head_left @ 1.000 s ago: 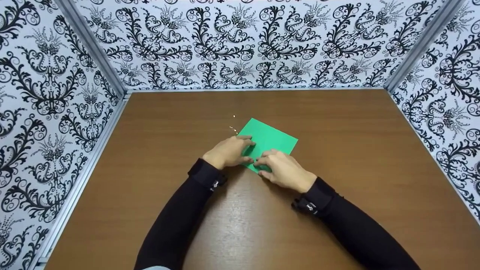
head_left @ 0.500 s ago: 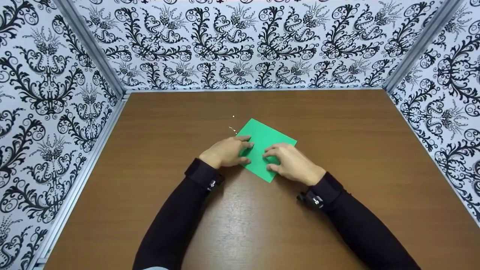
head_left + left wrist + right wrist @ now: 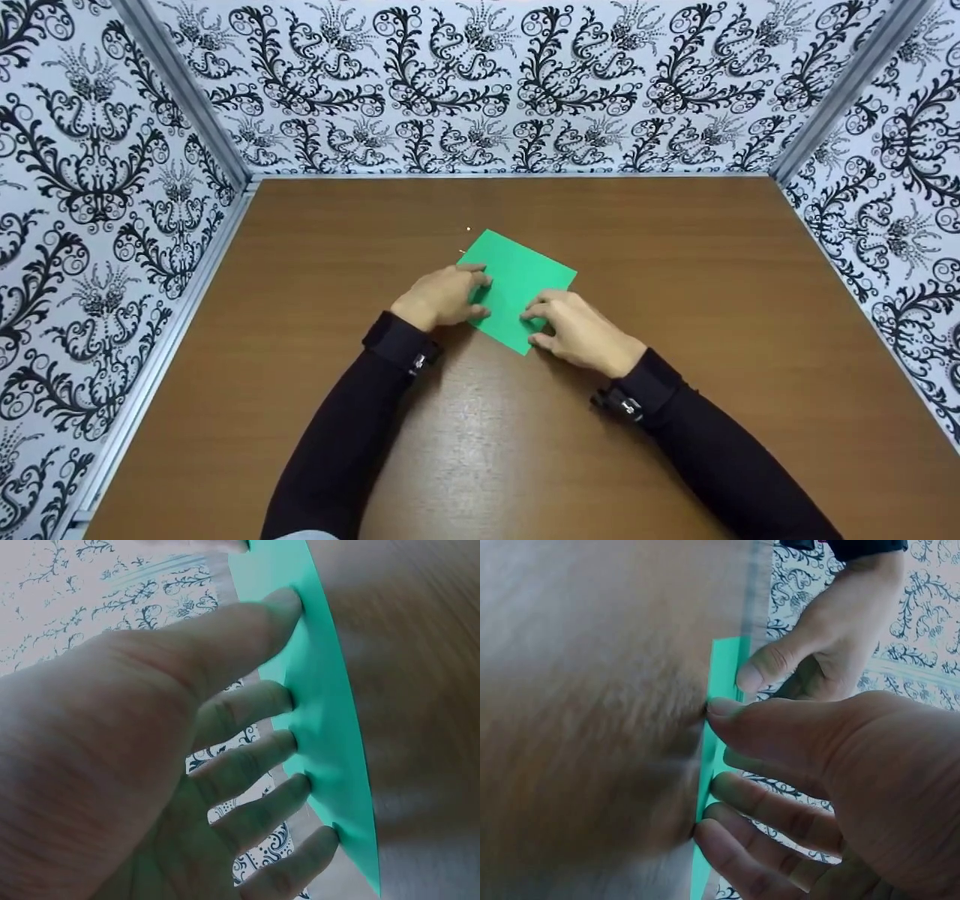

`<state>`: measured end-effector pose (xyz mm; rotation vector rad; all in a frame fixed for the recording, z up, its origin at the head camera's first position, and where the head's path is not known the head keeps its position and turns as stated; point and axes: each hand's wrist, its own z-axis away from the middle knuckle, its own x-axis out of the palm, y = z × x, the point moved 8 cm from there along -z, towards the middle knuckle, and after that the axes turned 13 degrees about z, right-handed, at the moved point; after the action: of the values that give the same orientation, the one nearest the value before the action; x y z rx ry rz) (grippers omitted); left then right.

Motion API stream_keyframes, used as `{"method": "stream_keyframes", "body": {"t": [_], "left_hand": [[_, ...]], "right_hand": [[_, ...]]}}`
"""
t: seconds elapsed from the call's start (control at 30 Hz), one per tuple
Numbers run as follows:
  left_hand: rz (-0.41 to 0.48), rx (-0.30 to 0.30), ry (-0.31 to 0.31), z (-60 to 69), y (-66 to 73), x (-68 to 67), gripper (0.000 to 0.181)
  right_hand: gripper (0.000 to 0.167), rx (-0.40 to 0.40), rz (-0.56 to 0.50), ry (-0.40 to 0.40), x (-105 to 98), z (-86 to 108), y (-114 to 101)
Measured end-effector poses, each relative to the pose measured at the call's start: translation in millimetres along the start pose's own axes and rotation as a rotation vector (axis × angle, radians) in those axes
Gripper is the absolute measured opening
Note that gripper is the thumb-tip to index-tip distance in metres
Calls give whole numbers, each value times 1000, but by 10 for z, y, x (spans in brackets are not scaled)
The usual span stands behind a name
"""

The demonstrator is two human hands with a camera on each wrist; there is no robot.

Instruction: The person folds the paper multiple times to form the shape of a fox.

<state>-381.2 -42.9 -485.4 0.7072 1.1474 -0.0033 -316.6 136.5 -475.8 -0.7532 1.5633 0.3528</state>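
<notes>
Right now the green paper (image 3: 510,279) lies flat near the middle of the brown table (image 3: 690,247), one corner pointing to about six o'clock. At its nine o'clock edge I see the left hand (image 3: 442,295), fingers spread apart and nearly straight, tips and thumb resting on the sheet. Over at four o'clock is the right hand (image 3: 579,328), slightly bent, thumb parted from the fingers, tips touching the paper at its edge; neither hand clamps it. A few pale specks (image 3: 469,229) lie just beyond the sheet towards eleven o'clock, and the patterned wall (image 3: 480,82) stands at twelve.
</notes>
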Motion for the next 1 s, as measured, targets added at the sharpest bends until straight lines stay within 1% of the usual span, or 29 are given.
{"method": "stream_keyframes", "body": {"t": [0.2,0.43,0.63,0.77,0.87,1.0], "left_hand": [[-18,-7,18,1,11,-37,61],[-30,1,49,-9,36,-74,55],[-22,3,88,-18,29,-93,51],[-26,4,103,-19,20,-88,49],[-34,13,113,-21,20,-83,46],[-41,40,153,-36,40,-107,40]], "right_hand": [[25,-35,-12,27,6,1,-57],[18,-67,27,73,11,15,-92],[14,-71,44,90,3,20,-123],[13,-67,53,92,3,27,-147],[13,-65,54,92,8,36,-160],[13,-68,53,99,2,41,-175]]}}
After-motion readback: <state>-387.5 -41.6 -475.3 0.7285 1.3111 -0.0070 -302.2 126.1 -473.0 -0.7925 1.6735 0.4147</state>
